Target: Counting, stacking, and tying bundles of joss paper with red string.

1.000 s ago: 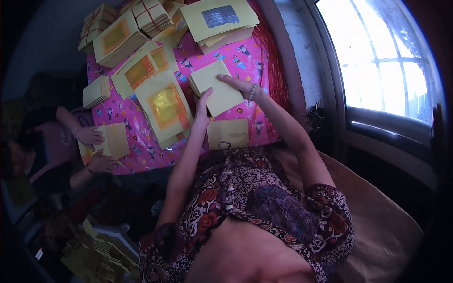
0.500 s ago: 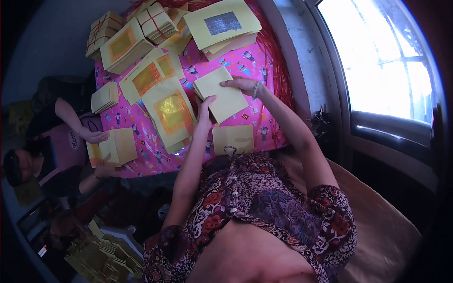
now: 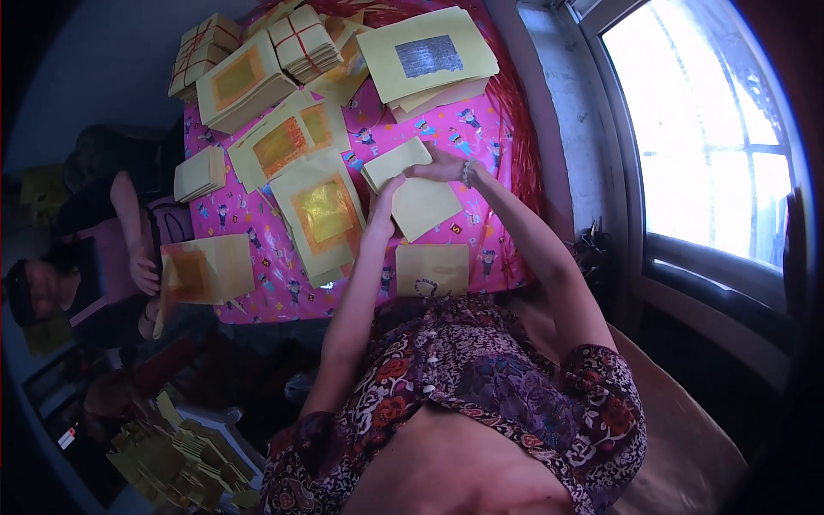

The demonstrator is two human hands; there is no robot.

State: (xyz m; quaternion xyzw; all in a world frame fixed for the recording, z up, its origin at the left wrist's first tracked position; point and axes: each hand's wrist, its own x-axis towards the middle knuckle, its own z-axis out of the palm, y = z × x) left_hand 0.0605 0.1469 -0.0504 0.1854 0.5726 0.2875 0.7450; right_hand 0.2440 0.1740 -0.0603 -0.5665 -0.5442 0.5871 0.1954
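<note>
A small stack of pale yellow paper sheets (image 3: 425, 209) is held above the pink table cover, tilted. My left hand (image 3: 386, 204) is closed round its left side, with the thumb reaching onto the top sheet. Across the stack's far part lies my right hand (image 3: 439, 166), a beaded bracelet at its wrist. It is closed on the paper with its thumb pointing toward the left thumb; some of its fingers are hidden. Right by my body, a single yellow sheet (image 3: 433, 264) lies flat on the table's near edge.
Orange-and-gold patched sheets (image 3: 324, 210) overlap left of my hands. A tall stack with a silver patch (image 3: 429, 56) stands at the far side, near string-tied bundles (image 3: 305, 43). At the left, a co-worker's hands (image 3: 144, 270) handle a patched sheet (image 3: 202, 270). A window (image 3: 704, 120) is at right.
My right hand has slid from the stack's far right edge inward, closer to my left hand. The co-worker's hands have moved, and their sheet now shows its orange patch. The view has shifted slightly.
</note>
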